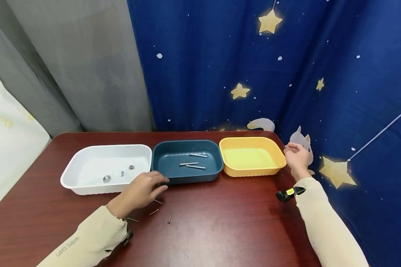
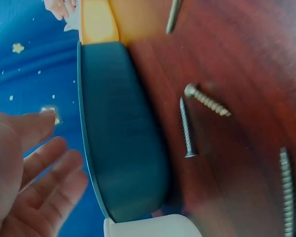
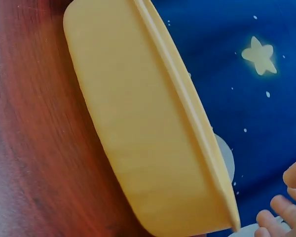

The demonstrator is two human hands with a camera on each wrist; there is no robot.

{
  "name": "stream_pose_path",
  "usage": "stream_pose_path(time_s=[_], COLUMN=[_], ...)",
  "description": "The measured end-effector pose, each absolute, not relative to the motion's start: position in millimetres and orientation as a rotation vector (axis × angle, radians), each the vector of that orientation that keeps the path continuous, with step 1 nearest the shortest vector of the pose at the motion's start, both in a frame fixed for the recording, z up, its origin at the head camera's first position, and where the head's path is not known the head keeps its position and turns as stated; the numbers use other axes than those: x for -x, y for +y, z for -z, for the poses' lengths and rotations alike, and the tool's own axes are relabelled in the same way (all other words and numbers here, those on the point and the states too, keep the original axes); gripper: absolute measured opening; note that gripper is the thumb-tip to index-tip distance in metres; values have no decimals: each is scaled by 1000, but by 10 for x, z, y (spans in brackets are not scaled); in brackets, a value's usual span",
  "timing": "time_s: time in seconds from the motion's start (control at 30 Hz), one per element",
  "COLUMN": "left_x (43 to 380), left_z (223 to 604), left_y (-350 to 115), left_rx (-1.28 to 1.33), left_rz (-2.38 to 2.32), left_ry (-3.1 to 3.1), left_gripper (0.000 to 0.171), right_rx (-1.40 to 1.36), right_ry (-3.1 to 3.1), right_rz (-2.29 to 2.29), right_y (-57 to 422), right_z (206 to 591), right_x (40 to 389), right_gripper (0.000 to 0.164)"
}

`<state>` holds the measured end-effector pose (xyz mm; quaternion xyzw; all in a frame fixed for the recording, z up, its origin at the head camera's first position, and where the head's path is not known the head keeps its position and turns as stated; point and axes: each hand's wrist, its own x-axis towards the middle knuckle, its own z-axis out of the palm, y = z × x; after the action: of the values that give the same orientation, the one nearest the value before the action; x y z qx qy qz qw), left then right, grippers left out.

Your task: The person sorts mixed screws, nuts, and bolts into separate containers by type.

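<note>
Two hands at three trays along the desk's (image 1: 227,222) back edge.
The left hand (image 1: 143,191), thumb and fingers apart, hung by the blue tray's (image 1: 187,180) front left corner, near four loose screws (image 2: 208,102) on the desk; three bolts (image 1: 195,167) lay in that tray. The right hand (image 1: 297,158), fingers bent, was beside the yellow tray (image 1: 247,172) by the desk's right edge; whether its fingertips met could not be told. The white tray (image 1: 87,190) held nuts (image 1: 107,179).
</note>
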<state>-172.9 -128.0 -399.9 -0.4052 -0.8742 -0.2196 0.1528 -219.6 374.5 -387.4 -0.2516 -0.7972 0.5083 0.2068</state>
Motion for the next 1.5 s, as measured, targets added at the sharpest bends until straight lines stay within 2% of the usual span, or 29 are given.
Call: stream_pose_path(time_s=[0.13, 0.4, 0.63, 1.0, 1.27, 1.5], left_x=[1650, 1667, 1752, 1829, 1777, 1700], left_z=[4078, 4213, 4253, 4289, 4288, 4212], left_y=[-1310, -1403, -1444, -1439, -1333, -1162], left_rx=[1211, 1286, 1279, 1284, 1230, 1270], left_rz=[563, 488, 410, 385, 439, 659], left_ry=[-2617, -2659, -2699, -2693, -2822, -2804], left_gripper=[13, 9, 14, 28, 14, 17], right_rx=[806, 743, 693, 673, 670, 641], right_ry=[-2064, -2096, -2217, -2279, -2283, -2285], right_rz=[-1661, -2022, -1891, -1712, -1733, -1714], right_y=[3790, 3846, 3824, 3775, 3766, 3742], right_z=[3944, 4134, 4136, 4164, 4238, 4275], right_x=[2149, 2089, 2029, 2024, 1986, 1946], right_gripper=[39, 57, 60, 54, 55, 55])
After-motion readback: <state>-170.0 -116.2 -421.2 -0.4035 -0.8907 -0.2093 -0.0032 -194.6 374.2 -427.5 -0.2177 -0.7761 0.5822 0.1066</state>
